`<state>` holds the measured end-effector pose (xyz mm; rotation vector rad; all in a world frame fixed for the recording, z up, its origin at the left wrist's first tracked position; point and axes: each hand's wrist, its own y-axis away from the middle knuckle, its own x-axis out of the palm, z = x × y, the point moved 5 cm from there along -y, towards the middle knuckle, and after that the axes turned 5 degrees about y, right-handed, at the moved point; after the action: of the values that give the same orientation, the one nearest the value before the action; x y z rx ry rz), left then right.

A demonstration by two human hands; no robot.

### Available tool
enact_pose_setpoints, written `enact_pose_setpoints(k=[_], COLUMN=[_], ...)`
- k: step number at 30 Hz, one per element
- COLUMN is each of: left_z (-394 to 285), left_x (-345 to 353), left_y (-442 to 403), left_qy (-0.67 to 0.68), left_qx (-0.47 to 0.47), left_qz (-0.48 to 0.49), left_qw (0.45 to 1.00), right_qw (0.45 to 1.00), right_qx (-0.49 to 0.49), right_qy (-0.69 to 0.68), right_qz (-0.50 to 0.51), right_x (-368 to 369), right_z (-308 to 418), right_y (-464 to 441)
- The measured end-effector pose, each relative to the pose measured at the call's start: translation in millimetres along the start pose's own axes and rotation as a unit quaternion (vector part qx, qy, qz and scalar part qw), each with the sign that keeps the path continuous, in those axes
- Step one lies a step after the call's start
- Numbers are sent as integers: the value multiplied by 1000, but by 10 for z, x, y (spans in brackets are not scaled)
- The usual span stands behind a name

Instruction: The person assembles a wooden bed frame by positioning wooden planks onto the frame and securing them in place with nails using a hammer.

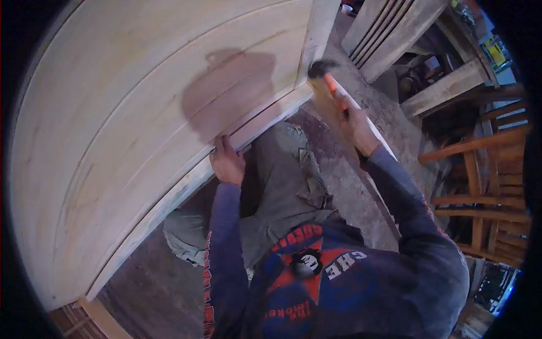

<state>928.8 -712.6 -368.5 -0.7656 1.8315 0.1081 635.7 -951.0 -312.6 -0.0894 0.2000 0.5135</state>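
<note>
A large pale wooden panel (147,73), made of boards in a frame, stands on edge in front of me. My left hand (228,163) is closed over the panel's near rail, its fingertips at the groove between rail and boards. My right hand (361,131) is wrapped round the orange handle of a hammer (332,85). The hammer's dark head is blurred and appears close to the panel's right corner. Beneath that forearm runs a long pale board (377,134), partly hidden by the arm.
Wooden chairs (480,198) stand close at my right. Beyond them, toward the back, is a rough wooden frame (446,85) with clutter behind it. My bent leg (282,169) is near the panel's rail. A wooden strip (104,320) lies at the lower left.
</note>
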Motion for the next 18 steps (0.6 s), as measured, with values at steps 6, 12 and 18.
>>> enact_pose_setpoints(k=[6, 12, 18], left_z=[-20, -51, -3], left_x=[-14, -37, 31], left_y=[31, -17, 14], left_qy=[-16, -28, -39], left_qx=[28, -26, 10], left_qz=[-9, 51, -10], left_qw=[999, 998, 999], right_qw=[927, 927, 954], right_qx=[-76, -77, 160], right_qy=[366, 360, 253], right_qz=[15, -77, -31], right_x=[39, 43, 200], right_z=[615, 557, -148], right_y=[291, 268, 888])
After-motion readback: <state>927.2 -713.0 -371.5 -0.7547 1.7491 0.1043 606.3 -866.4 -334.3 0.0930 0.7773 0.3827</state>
